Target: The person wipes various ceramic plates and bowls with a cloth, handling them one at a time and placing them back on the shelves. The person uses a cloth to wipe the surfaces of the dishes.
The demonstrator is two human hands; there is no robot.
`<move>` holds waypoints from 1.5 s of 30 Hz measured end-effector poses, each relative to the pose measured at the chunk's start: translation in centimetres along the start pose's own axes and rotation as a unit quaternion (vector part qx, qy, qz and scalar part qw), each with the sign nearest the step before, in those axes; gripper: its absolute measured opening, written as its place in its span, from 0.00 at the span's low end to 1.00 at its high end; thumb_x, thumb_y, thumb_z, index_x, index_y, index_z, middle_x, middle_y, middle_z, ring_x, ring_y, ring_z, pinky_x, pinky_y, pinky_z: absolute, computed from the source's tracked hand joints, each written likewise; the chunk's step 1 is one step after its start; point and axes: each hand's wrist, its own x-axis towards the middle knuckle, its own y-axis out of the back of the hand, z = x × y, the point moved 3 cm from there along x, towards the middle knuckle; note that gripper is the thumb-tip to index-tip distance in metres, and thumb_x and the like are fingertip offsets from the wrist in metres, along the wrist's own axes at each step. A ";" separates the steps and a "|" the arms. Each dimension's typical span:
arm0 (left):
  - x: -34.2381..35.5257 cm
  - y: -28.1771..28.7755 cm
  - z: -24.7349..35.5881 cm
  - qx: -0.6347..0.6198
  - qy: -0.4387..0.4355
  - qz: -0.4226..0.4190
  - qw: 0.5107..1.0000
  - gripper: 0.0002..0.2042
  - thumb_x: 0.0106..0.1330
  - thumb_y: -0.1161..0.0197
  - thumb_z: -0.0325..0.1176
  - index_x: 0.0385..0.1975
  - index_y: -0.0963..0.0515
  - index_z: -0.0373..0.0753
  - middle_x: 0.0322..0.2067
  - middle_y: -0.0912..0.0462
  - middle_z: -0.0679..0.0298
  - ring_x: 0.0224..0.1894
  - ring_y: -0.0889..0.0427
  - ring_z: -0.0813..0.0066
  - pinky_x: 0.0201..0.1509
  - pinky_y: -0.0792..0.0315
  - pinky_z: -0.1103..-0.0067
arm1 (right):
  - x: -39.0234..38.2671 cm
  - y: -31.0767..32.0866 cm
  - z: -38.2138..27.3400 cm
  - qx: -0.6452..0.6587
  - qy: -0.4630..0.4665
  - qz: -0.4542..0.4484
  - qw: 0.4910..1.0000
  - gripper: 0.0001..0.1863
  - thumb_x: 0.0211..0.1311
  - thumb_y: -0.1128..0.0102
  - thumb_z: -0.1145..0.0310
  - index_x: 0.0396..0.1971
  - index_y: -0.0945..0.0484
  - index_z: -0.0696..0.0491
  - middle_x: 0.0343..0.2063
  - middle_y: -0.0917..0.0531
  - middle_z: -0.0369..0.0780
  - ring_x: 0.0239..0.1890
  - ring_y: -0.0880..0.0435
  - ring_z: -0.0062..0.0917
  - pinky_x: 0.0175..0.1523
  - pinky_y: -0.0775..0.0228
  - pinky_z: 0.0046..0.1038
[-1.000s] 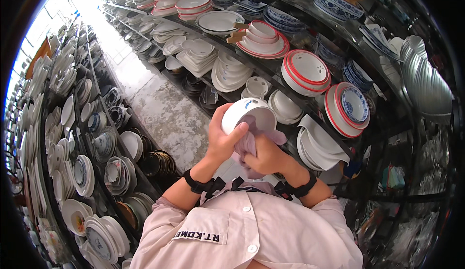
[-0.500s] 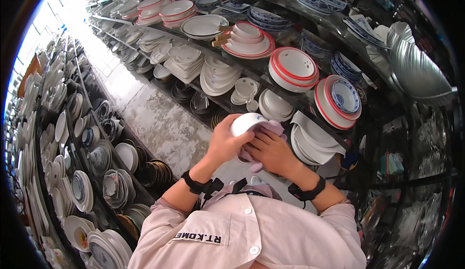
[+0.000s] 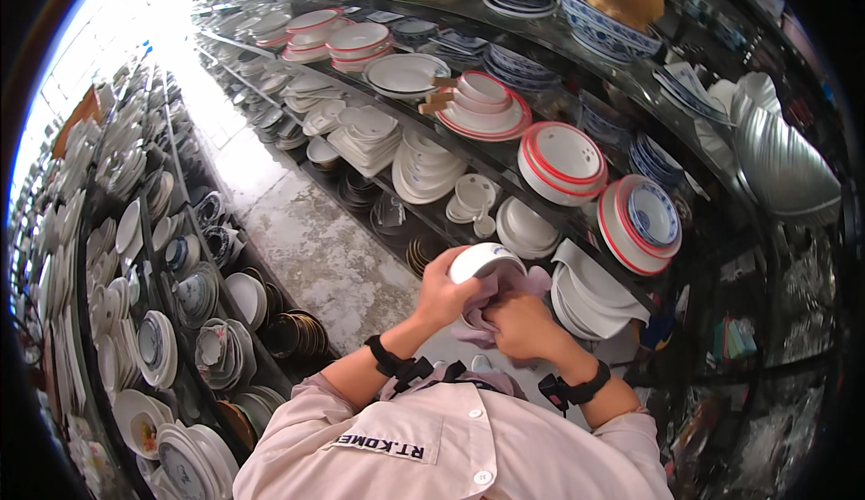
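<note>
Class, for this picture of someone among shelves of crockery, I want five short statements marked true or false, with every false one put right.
1. The left hand holds a white bowl. True.
2. The right hand grips a spoon. False: it grips a pale purple cloth.
3. A small blue-and-white bowl sits in a stack of red-rimmed white dishes. True.
4. Only one wrist wears a band. False: there is a black band on the left wrist and another on the right wrist.
5. The shirt is dark green. False: it is pale pinkish beige.
</note>
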 end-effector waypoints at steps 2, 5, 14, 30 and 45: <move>-0.5 -0.1 0.6 -0.025 0.011 0.008 1.000 0.29 0.50 0.31 0.34 0.53 0.24 0.26 0.44 0.15 0.55 0.46 0.17 0.70 0.53 0.24 0.74 | 0.3 -0.4 0.5 0.222 -0.052 0.003 0.974 0.13 0.48 0.43 0.74 0.35 0.15 0.57 0.39 0.13 0.47 0.44 0.14 0.42 0.52 0.24 0.36; -0.4 0.3 0.5 -0.005 -0.047 0.035 0.998 0.30 0.52 0.28 0.35 0.55 0.25 0.28 0.45 0.16 0.55 0.47 0.18 0.70 0.54 0.24 0.74 | 0.5 -2.5 2.0 0.513 -0.072 0.055 0.854 0.15 0.52 0.47 0.80 0.38 0.16 0.60 0.39 0.13 0.44 0.45 0.14 0.35 0.51 0.23 0.32; -1.0 2.4 2.8 0.047 -0.222 0.075 0.971 0.36 0.56 0.25 0.41 0.61 0.31 0.28 0.50 0.19 0.52 0.52 0.20 0.66 0.58 0.26 0.72 | 1.8 -2.6 2.8 0.902 -0.021 0.100 0.420 0.27 0.71 0.52 0.69 0.68 0.36 0.60 0.61 0.24 0.48 0.62 0.23 0.41 0.69 0.33 0.44; -0.5 1.2 5.0 0.107 -0.303 0.019 0.947 0.42 0.51 0.23 0.50 0.61 0.29 0.27 0.53 0.21 0.44 0.52 0.18 0.51 0.57 0.25 0.67 | 1.7 -1.6 1.0 0.850 0.078 0.107 0.509 0.34 0.60 0.46 0.76 0.69 0.37 0.57 0.62 0.25 0.46 0.64 0.25 0.40 0.71 0.35 0.42; 0.8 0.2 8.4 0.184 -0.250 0.002 0.951 0.36 0.51 0.23 0.46 0.57 0.24 0.27 0.47 0.16 0.47 0.47 0.14 0.57 0.52 0.22 0.69 | 1.5 -0.4 0.9 0.158 0.107 0.244 0.951 0.24 0.48 0.38 0.75 0.50 0.22 0.56 0.46 0.17 0.46 0.53 0.20 0.43 0.60 0.29 0.40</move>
